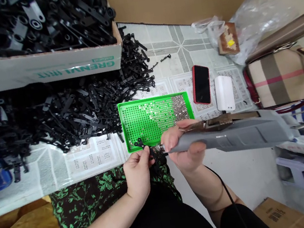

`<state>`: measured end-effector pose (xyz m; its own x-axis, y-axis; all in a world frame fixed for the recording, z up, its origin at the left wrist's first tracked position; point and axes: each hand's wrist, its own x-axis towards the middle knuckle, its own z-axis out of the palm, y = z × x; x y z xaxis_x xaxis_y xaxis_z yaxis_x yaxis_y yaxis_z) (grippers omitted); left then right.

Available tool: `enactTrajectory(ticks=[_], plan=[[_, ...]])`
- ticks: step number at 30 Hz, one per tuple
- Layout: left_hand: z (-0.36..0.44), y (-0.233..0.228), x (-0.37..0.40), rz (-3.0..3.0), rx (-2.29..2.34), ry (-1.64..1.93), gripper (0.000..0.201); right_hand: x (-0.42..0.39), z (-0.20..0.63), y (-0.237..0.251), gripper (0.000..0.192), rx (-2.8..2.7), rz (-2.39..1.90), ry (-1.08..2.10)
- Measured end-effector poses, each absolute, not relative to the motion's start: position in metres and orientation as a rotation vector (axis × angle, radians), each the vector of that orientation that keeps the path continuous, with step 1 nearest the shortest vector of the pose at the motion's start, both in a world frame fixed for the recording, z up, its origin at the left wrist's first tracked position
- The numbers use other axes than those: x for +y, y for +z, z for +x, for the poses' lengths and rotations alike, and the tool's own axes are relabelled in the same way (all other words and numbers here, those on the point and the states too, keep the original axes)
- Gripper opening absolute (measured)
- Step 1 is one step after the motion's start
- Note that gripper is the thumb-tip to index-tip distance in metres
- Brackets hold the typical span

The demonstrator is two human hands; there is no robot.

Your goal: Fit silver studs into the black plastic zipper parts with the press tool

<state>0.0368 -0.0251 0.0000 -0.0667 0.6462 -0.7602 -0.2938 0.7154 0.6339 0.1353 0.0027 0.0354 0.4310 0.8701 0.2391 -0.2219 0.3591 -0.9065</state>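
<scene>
My right hand (185,149) is wrapped round a grey electric screwdriver (231,135), which lies nearly level with its tip pointing left. Pinched in the fingers of my left hand (138,170) is a small black plastic part (140,143), held close to the screwdriver's tip. Whether the tip touches the part cannot be made out. Just beyond both hands lies a green perforated tray (139,127). Small shiny screws (180,107) fill its right end and sit in many of its holes.
Black plastic parts (82,114) lie heaped at the left, below a full cardboard box (73,61). Right of the tray are a red-edged phone (202,84), a white device (224,93) and a checked handbag (280,77). A black cable (223,183) hangs by my right forearm.
</scene>
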Motion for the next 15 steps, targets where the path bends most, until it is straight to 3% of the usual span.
enactTrajectory(ticks=[15], plan=[[0.0354, 0.0009, -0.0244, 0.326, 1.437, 0.777, 0.034, 0.0026, 0.132, 0.0311, 0.036, -0.867, -0.944, 0.791]])
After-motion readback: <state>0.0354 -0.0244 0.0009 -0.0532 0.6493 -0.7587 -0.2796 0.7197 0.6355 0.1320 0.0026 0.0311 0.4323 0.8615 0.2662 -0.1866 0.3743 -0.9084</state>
